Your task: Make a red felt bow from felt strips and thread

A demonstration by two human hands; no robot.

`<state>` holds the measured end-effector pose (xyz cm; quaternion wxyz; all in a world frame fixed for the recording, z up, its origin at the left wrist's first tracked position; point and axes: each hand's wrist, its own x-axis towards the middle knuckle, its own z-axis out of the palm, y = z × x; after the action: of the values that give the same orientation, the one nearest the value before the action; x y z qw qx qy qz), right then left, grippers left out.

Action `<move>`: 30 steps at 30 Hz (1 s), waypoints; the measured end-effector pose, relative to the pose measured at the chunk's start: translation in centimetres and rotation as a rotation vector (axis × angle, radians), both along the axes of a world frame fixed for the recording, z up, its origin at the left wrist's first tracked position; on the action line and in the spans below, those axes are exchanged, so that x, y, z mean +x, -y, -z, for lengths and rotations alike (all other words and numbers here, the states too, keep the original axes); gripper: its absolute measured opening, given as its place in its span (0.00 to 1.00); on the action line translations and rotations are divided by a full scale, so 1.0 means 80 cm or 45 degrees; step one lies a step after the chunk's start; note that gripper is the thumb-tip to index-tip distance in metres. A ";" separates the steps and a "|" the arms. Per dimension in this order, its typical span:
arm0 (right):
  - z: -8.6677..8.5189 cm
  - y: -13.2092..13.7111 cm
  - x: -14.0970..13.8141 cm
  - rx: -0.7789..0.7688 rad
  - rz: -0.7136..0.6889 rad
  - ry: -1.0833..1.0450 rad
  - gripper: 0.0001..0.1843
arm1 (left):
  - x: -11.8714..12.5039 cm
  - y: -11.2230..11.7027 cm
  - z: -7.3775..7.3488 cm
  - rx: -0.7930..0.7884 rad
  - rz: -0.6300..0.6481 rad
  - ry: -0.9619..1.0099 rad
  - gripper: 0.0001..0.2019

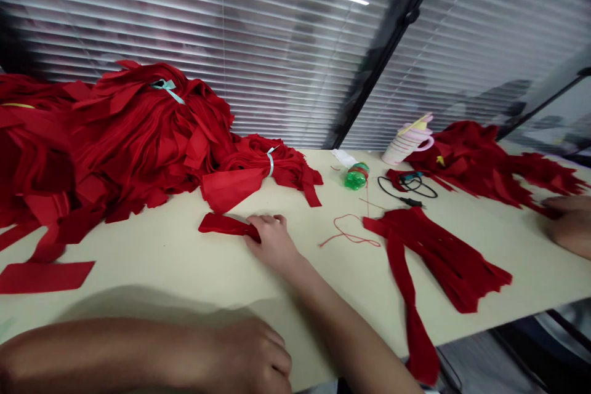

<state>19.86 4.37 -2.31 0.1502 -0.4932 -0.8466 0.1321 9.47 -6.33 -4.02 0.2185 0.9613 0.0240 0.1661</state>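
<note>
My right hand (272,239) reaches forward onto the cream table (184,265), its fingers closed on one end of a small folded red fabric piece (221,225) that lies flat and points left. My left hand (252,357) rests at the table's near edge as a loose fist, the forearm lying across the bottom of the view. Nothing shows in that hand. A tied bundle of red fabric (258,169) with a pale band lies just beyond the small piece.
A big heap of red fabric strips (115,135) fills the left. Loose red strips (438,252) hang over the near edge at right, by a red thread (346,235), green bottle (355,177), black cable (409,188) and stacked cups (409,138). Another person's hand (570,225) rests far right.
</note>
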 end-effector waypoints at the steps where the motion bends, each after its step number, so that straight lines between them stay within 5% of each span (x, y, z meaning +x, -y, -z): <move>1: 0.000 0.000 0.000 -0.002 -0.012 0.000 0.12 | 0.000 0.000 0.000 -0.001 0.010 0.002 0.14; 30: 0.006 0.001 0.000 0.046 -0.176 -0.022 0.13 | -0.004 0.000 0.006 -0.022 0.014 0.046 0.10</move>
<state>19.89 4.30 -2.81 0.1568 -0.4297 -0.8796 0.1310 9.15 -6.36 -4.54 0.2281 0.9563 0.0164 0.1822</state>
